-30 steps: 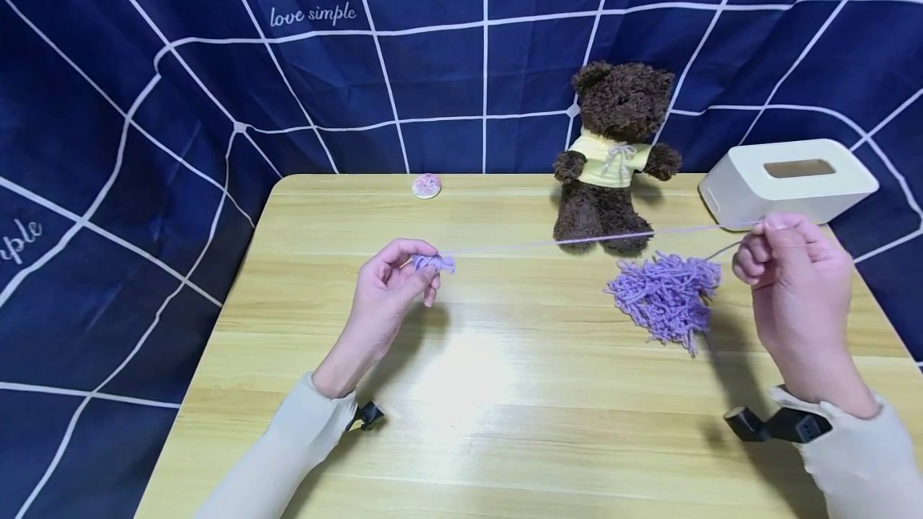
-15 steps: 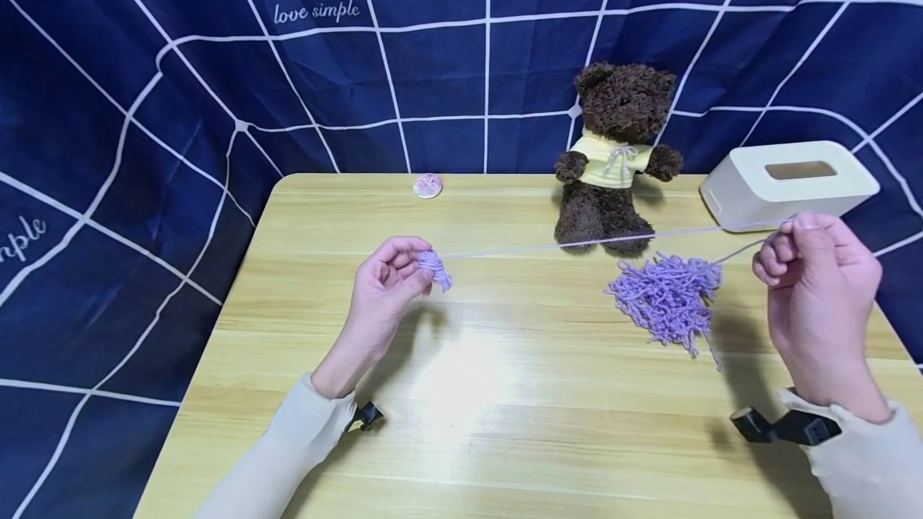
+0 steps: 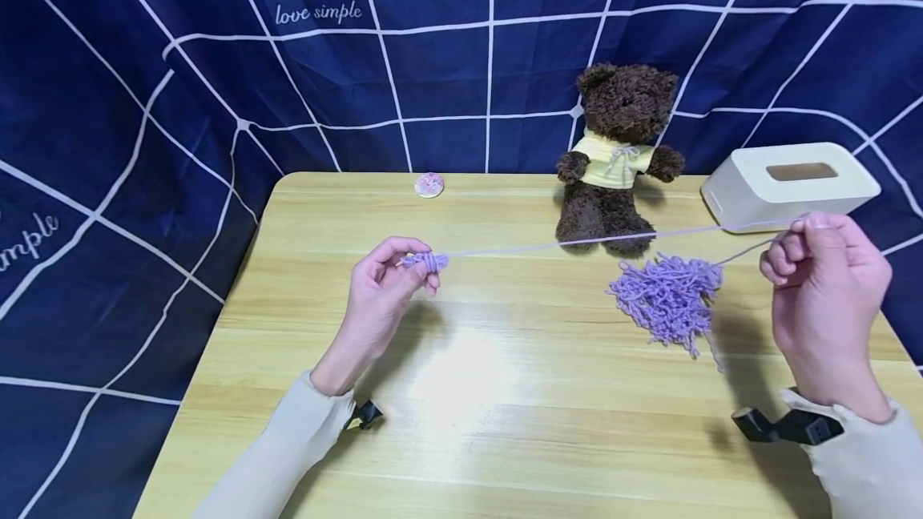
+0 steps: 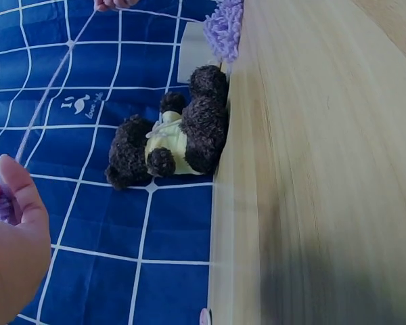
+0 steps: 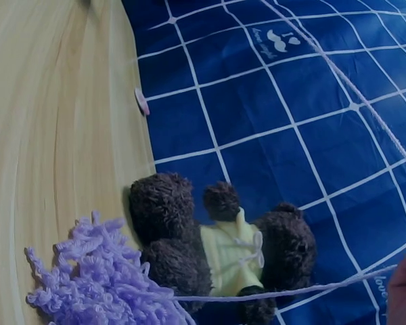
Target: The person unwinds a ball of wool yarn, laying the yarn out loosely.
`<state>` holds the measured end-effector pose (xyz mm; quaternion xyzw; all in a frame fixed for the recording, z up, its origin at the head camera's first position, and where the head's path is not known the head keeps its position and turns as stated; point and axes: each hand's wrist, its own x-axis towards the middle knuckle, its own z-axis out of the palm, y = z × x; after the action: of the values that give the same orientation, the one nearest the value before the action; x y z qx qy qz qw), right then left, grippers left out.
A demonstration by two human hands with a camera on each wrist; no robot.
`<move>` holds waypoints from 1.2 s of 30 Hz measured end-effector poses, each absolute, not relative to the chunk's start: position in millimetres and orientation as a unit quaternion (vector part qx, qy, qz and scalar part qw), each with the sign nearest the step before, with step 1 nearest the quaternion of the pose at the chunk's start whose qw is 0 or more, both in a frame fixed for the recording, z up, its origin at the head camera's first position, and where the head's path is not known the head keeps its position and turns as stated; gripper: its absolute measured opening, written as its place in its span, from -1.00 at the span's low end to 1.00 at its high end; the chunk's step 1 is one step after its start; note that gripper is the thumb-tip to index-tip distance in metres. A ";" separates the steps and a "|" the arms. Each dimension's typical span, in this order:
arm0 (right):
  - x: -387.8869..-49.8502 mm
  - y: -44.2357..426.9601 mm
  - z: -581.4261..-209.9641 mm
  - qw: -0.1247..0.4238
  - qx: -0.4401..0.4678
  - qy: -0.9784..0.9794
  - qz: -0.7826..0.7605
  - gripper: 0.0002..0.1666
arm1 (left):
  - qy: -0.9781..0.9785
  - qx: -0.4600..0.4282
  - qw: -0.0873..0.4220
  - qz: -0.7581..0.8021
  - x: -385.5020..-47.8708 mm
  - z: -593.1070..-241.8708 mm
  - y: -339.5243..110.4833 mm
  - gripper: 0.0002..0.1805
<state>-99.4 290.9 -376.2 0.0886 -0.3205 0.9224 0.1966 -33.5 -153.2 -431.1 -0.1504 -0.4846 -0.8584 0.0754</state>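
Observation:
My left hand (image 3: 385, 283) pinches a small wound bundle of purple yarn (image 3: 431, 262) between thumb and fingers, above the table. From it a taut yarn strand (image 3: 519, 248) runs across to my right hand (image 3: 825, 287), whose curled fingers grip it at the right. Another length drops from the right hand to a loose purple yarn heap (image 3: 667, 300) on the table; in the right wrist view this yarn heap (image 5: 105, 284) lies beside the bear. Only part of the left hand (image 4: 17, 250) and its bundle shows in the left wrist view.
A brown teddy bear (image 3: 618, 158) in a yellow top sits at the table's back, behind the strand. To its right is a white tissue box (image 3: 789, 183). A small round pink item (image 3: 429, 185) lies at the back edge of the wooden table (image 3: 505, 439).
My right hand has moved a little to the right, drawing the strand farther out. The bundle in my left hand has turned between the fingers.

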 end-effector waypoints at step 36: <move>-112.5 286.8 -412.6 0.063 -0.027 -0.424 0.903 -0.83 | -0.476 -0.148 0.098 -0.862 -35.0 -424.1 -150.4 -0.73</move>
<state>-112.5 286.8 -412.6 -0.0274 -0.4241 0.9030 0.0632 -35.0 -150.4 -424.1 -0.1478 -0.4756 -0.8616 0.0985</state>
